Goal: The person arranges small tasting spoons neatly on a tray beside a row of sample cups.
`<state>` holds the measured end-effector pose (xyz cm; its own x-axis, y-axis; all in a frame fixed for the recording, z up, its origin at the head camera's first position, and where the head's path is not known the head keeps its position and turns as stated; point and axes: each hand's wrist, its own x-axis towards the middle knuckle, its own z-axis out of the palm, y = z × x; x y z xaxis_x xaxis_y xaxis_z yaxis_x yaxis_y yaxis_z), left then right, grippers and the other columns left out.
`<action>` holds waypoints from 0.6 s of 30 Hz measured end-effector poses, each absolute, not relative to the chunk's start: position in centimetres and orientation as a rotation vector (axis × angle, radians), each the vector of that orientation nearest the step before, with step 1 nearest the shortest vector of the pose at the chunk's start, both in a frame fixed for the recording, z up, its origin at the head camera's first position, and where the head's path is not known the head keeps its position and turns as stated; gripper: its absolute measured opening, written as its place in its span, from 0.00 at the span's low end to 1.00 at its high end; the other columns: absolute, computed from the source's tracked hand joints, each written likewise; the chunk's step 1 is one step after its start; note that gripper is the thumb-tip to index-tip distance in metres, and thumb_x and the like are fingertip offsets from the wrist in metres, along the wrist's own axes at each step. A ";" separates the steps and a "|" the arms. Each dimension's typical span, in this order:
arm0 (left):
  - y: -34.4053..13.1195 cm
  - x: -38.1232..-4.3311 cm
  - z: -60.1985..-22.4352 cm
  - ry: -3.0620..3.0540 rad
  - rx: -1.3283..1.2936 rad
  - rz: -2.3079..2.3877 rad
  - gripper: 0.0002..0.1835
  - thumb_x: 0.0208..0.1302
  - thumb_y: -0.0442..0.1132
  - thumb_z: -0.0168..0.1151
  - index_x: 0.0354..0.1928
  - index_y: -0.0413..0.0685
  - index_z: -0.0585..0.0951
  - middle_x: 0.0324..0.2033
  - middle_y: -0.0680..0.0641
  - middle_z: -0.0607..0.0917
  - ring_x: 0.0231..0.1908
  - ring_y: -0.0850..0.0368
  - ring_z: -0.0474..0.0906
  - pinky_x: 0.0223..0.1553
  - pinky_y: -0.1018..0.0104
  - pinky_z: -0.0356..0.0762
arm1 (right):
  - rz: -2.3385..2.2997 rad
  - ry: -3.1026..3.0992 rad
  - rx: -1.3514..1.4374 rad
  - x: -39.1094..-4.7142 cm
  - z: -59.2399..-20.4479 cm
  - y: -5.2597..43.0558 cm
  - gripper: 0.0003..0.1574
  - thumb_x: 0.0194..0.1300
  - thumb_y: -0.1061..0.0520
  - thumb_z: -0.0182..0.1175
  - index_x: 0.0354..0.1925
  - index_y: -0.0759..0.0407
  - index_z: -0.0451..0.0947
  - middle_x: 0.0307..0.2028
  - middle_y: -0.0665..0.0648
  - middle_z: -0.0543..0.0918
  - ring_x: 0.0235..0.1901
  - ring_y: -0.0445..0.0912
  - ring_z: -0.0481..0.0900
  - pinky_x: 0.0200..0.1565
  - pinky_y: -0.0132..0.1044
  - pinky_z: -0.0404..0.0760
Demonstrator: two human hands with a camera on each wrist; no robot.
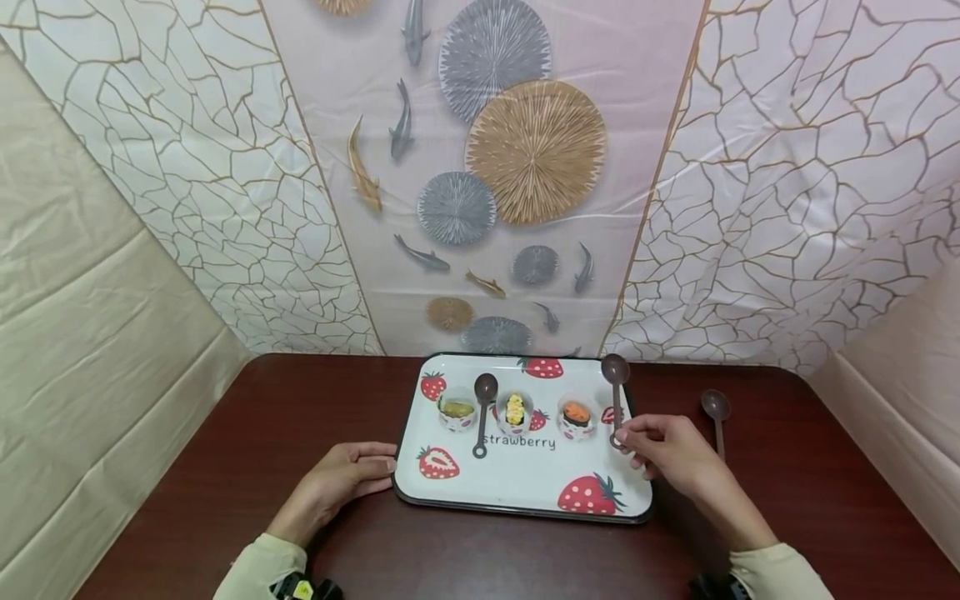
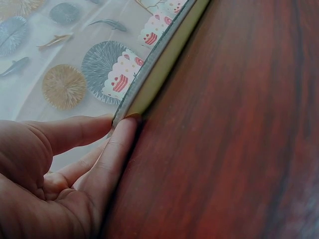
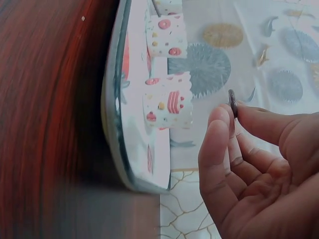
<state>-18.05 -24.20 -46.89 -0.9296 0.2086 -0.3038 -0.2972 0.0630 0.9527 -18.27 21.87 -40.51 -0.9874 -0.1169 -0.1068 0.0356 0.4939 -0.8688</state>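
Observation:
My left hand pinches the left rim of a white, strawberry-printed tray, thumb and finger on either side of it in the left wrist view. My right hand holds a dark brown spoon by the ring at its handle end, over the tray's right side, bowl pointing away. In the tray stand three small printed cups: one with green food, one with yellow-topped food, one with orange-topped food. A second brown spoon lies between the green and yellow ones.
A third brown spoon lies on the dark red wooden table, right of the tray and partly hidden behind my right hand. Patterned cloth hangs at the table's back edge, and beige cloth borders the left side.

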 end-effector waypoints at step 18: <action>-24.3 -18.1 -46.9 1.989 -0.083 1.926 0.28 0.73 0.31 0.65 0.69 0.20 0.71 0.54 0.39 0.86 0.48 0.58 0.86 0.52 0.63 0.89 | -1.528 2.573 -0.174 -18.5 -40.1 18.9 0.13 0.78 0.63 0.60 0.49 0.76 0.82 0.34 0.58 0.86 0.30 0.47 0.81 0.26 0.36 0.87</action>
<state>-18.11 -24.28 -46.87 -0.9299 0.2112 -0.3011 -0.2941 0.0646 0.9536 -18.46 18.94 -40.09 -0.9829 -0.1723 -0.0649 -0.0254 0.4763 -0.8789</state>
